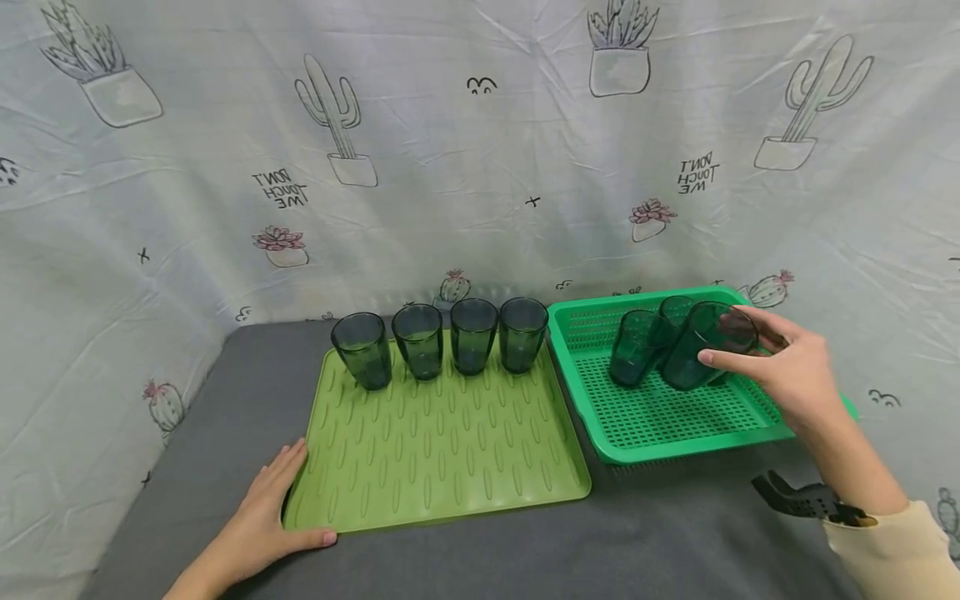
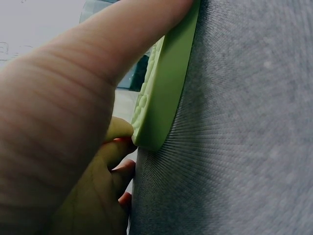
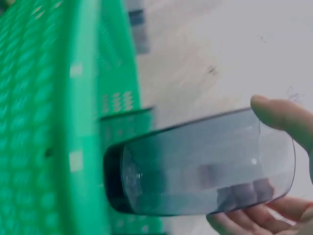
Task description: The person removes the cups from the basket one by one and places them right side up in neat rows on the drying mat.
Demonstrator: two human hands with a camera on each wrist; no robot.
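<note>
My right hand [image 1: 795,367] grips a dark tinted drinking glass [image 1: 692,354] near its rim, thumb on one side and fingers on the other. The glass tilts over the green plastic basket [image 1: 705,446]; in the right wrist view its thick base [image 3: 115,178] is beside the basket wall. Other glasses [image 1: 633,350] stand in the basket behind it, partly hidden. My left hand [image 1: 251,525] rests at the near left corner of the light green tray [image 1: 450,450], fingers along the left edge, thumb at the front edge. Several similar glasses [image 1: 422,342] stand upright in a row along the tray's back.
A grey cloth [image 1: 480,554] covers the table under the tray and basket. Behind hangs a pale curtain [image 1: 450,167] printed with cacti, close to the table's back edge. The basket stands right beside the tray's right edge. A black strap [image 1: 813,502] is on the right wrist.
</note>
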